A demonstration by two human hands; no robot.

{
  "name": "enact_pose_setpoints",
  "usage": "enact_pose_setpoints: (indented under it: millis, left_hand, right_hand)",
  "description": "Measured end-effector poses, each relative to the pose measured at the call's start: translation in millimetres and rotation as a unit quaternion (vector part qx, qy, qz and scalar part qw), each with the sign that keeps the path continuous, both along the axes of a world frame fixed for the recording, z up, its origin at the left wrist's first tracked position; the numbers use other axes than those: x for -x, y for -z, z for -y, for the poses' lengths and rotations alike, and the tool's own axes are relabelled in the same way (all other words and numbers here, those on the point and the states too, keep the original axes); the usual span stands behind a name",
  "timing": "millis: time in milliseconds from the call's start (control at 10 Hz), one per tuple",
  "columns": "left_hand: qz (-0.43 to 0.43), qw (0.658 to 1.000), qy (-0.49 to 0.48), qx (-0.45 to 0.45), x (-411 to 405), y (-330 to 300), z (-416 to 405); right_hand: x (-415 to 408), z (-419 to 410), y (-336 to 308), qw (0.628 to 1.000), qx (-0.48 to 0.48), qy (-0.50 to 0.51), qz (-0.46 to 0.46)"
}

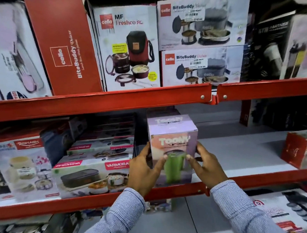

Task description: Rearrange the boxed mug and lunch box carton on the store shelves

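Observation:
A lilac mug box (173,138) with a green mug printed on its front stands upright at the front of the middle shelf (246,157). My left hand (143,169) presses its left side and my right hand (205,164) its right side, thumbs on the front face. Both hands grip the box. A white Varmora lunch box carton (91,173) lies flat just left of the mug box, under a second one. On the top shelf, a red Cello BiteBuddy carton (64,48) leans on its end.
Cello lunch box cartons (203,40) fill the top shelf behind the red beam (97,102). A Rishabh carton (20,167) sits far left on the middle shelf, a red box (300,148) far right. Bare white shelf lies right of the mug box. More boxes sit below.

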State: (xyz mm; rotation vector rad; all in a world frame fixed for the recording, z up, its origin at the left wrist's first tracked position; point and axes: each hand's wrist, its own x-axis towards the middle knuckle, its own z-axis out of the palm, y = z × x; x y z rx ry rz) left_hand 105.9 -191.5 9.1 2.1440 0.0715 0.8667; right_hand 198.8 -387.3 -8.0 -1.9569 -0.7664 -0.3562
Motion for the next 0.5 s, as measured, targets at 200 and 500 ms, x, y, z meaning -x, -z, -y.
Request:
enact_pose_setpoints:
  millis: [200, 500]
  left_hand:
    - [-0.047, 0.999, -0.018, -0.011, -12, 7, -5]
    - [-0.049, 0.995, -0.069, -0.052, -16, 9, -13]
  right_hand:
    - [-13, -4, 15, 0.999, 0.012, 0.015, -0.036]
    - [-18, -10, 21, 0.998, -0.023, 0.03, -0.048]
